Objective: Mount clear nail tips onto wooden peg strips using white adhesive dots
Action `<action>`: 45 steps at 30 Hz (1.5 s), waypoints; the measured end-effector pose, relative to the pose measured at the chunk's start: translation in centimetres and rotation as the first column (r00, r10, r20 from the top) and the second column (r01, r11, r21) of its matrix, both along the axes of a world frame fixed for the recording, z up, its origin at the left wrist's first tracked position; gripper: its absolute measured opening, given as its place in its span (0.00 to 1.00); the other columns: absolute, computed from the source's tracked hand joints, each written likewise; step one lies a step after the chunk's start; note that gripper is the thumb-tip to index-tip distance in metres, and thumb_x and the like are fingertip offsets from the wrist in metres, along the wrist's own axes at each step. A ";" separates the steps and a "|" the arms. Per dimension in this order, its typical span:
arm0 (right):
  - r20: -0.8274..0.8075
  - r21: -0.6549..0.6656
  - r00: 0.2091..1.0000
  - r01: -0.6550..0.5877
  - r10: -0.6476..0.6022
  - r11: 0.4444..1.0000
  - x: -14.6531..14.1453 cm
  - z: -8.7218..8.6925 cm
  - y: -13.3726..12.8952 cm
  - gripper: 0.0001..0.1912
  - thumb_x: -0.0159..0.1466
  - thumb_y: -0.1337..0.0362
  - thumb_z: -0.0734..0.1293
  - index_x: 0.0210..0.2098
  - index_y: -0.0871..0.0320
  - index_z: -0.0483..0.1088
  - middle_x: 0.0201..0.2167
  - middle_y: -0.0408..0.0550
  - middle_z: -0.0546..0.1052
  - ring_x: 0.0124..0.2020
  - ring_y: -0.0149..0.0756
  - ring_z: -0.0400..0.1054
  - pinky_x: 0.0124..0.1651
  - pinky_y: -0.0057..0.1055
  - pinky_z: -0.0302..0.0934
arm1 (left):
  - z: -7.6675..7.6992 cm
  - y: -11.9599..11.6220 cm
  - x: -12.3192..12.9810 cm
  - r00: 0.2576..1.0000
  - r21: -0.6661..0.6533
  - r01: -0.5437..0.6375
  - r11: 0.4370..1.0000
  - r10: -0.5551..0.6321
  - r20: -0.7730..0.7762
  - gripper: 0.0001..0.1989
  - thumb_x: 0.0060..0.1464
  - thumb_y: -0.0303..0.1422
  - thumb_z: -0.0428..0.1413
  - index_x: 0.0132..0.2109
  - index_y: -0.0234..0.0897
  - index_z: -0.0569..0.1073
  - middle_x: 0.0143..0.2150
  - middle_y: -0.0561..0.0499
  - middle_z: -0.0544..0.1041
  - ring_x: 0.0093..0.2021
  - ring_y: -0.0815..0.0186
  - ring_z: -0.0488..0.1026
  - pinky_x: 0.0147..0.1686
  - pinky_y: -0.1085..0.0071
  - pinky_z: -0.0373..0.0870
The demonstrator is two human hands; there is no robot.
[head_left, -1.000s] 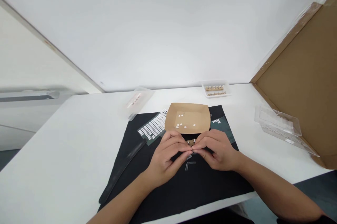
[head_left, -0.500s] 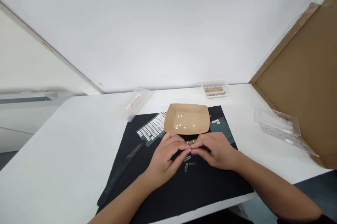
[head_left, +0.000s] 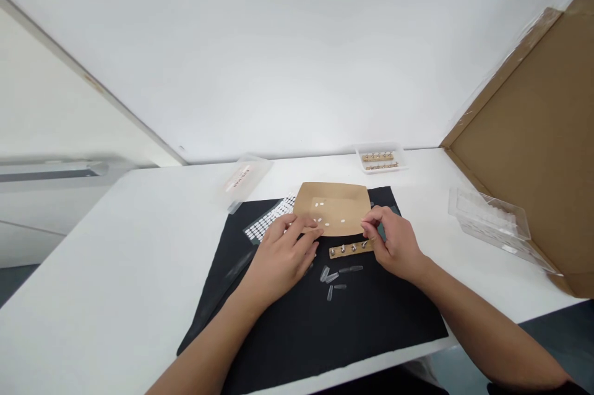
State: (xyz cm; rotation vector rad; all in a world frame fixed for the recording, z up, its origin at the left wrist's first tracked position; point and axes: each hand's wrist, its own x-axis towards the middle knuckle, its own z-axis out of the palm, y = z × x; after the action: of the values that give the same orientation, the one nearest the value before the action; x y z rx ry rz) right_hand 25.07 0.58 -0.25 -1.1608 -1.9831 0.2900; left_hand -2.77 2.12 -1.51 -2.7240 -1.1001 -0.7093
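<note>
My left hand point(head_left: 288, 247) reaches over the front left corner of a brown paper tray point(head_left: 331, 189), fingers apart, with no object visible in them. Thumb and forefinger of my right hand point(head_left: 393, 239) are pinched together at the tray's right front corner; whatever lies between them is too small to make out. Several small white oval tabs point(head_left: 343, 221) lie in the tray. Just in front of it is a wooden strip with metal posts point(head_left: 344, 250), its right end close beneath my right hand. Nearer to me, several clear nail tips point(head_left: 332, 278) lie loose on the black cloth point(head_left: 352, 327).
A sheet of white oval tabs point(head_left: 263, 225) lies left of the tray. Behind stands a white box point(head_left: 381, 158) with more post strips. A clear lid point(head_left: 244, 179) is at back left, a clear plastic case point(head_left: 487, 215) at right, beside a cardboard panel point(head_left: 529, 153).
My hands, earlier together over the wooden strip, have parted. The left went to the tray's left corner, the right up and rightward to its right corner. The strip and nail tips now show.
</note>
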 end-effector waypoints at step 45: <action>-0.054 0.071 0.995 0.090 -0.086 0.993 0.5 -0.6 0.8 0.08 0.79 0.61 0.60 0.47 0.52 0.70 0.33 0.44 0.80 0.34 0.36 0.77 0.37 0.32 0.67 | 3.8 0.0 -4.1 0.524 -0.385 -0.849 0.361 0.664 -0.534 0.23 0.60 0.44 0.50 0.43 0.30 0.81 0.50 0.28 0.77 0.53 0.34 0.74 0.40 0.47 0.74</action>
State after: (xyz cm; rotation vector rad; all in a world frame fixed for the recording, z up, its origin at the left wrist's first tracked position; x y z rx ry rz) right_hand 25.54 1.36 -0.90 -1.1783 -1.8771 0.1976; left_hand -6.90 2.13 2.27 -2.0324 -2.5813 0.2791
